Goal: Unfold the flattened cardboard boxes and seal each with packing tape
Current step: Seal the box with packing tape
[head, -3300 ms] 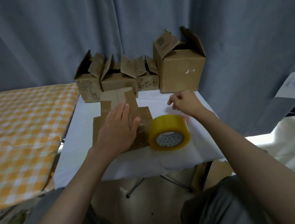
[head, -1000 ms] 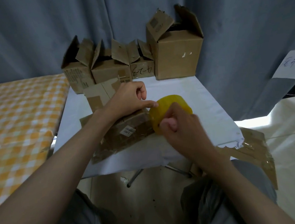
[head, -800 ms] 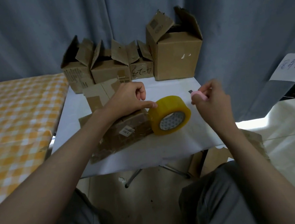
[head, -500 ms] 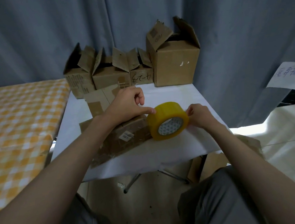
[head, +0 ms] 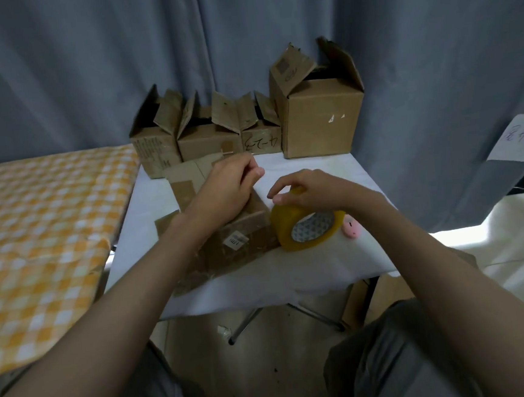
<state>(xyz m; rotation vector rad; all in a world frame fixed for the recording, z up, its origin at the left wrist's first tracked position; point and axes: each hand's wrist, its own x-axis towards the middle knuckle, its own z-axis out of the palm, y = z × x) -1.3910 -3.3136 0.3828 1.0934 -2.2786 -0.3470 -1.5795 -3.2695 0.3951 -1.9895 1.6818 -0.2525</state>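
Centrally, two hands over one white-covered table [head: 339,264]. Left hand [head: 225,192]: fingers curled, fingertips pinched together, resting on one partly folded cardboard box [head: 241,235] at mid-table; what it pinches cannot be told. Right hand [head: 310,189]: fingers curled over the top of one yellow tape roll [head: 304,226], gripping it; the roll stands on edge, touching the box's right side. One small pink object [head: 351,229] lies just beside the roll, toward the right edge. Four opened boxes line the far edge: three small [head: 208,144], one tall [head: 317,120] at the far right corner. One orange checked cloth [head: 35,224] lies beyond the left edge.
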